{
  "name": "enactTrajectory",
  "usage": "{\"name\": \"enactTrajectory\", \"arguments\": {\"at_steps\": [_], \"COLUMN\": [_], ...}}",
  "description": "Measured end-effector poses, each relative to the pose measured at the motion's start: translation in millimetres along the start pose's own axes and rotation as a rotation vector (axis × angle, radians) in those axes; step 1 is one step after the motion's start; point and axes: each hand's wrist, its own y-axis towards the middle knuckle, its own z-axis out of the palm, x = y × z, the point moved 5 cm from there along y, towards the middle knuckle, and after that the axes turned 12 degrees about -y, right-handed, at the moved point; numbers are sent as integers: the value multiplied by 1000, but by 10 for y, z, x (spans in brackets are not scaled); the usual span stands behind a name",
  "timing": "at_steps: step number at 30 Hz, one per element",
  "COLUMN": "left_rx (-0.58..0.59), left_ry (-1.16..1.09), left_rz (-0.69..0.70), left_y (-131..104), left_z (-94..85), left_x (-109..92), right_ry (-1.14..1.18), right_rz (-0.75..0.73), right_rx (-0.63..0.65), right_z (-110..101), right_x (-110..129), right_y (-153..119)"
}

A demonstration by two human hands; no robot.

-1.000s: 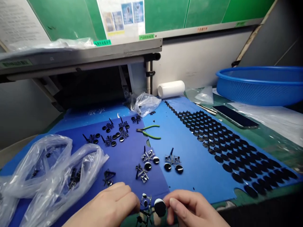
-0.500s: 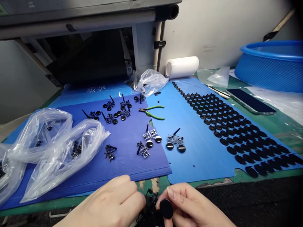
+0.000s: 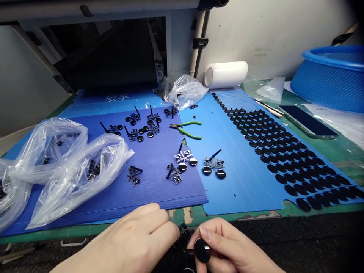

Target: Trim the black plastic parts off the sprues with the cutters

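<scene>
Both hands dropped lower, below table edge. Left hand (image 3: 136,242) gripped black sprue (image 3: 182,246); right hand (image 3: 227,248) pinched round black disc (image 3: 202,250). Beyond: one green-handled cutter (image 3: 186,129), two plastic bags (image 3: 65,170), disc rows (image 3: 284,159).

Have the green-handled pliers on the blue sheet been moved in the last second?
No. The pliers lie in the same spot beside the dark blue sheet's edge; only the camera tilted, shifting everything in view.
</scene>
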Motion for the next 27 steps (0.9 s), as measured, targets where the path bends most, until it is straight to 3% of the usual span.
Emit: {"name": "enactTrajectory", "arguments": {"at_steps": [7,22,27], "left_rx": [-133,-283,-467], "left_ry": [-127,-261,-290], "left_rz": [-21,-19,31], "left_y": [-33,-61,-136], "left_z": [1,-46,-75], "left_x": [56,79,132], "right_ry": [-21,-138,-105], "right_rz": [3,80,82], "right_rx": [-20,-153,-183], "right_z": [6,-51,-29], "right_x": [-35,-61,-25], "right_y": [-2,-5,-23]}}
